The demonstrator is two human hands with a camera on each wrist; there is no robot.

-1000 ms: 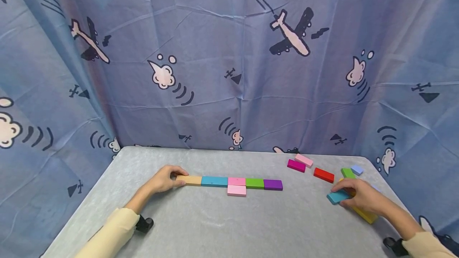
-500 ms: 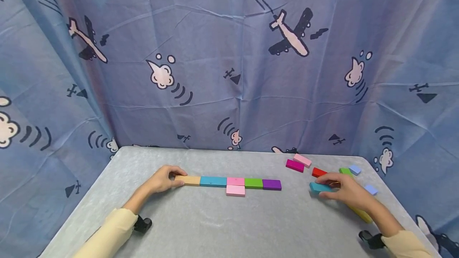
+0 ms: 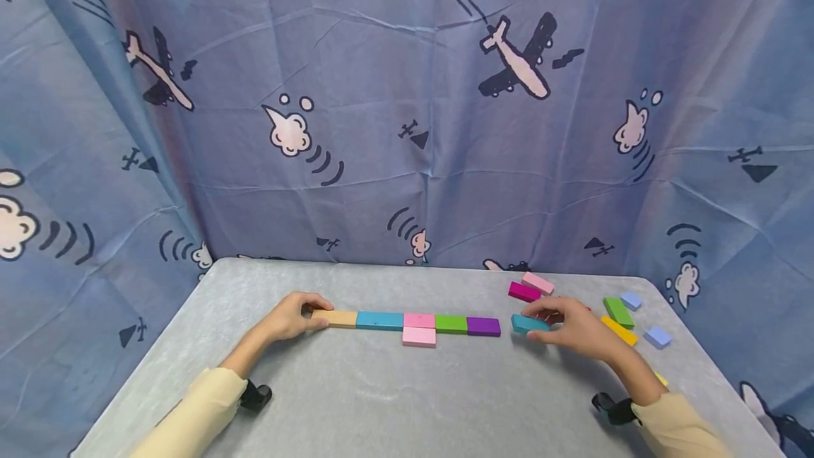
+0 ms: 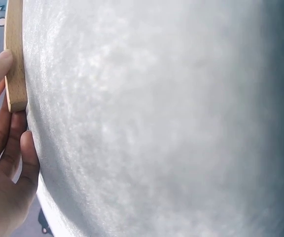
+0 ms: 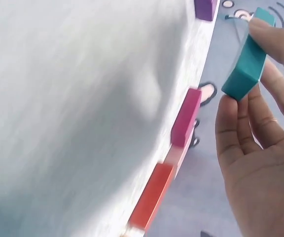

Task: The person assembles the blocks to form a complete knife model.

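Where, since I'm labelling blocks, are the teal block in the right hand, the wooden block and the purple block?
Held teal block (image 5: 251, 59), right wrist view: on its long face.
Wooden block (image 3: 343, 318), head view: on its top face.
Purple block (image 3: 483, 326), head view: on its top face.

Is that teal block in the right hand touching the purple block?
Apart: the head view shows a narrow strip of grey tabletop between the teal block and the purple block.

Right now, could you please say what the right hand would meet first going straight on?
Probably the purple block, reached first by the teal block in the right hand; depth is unclear.
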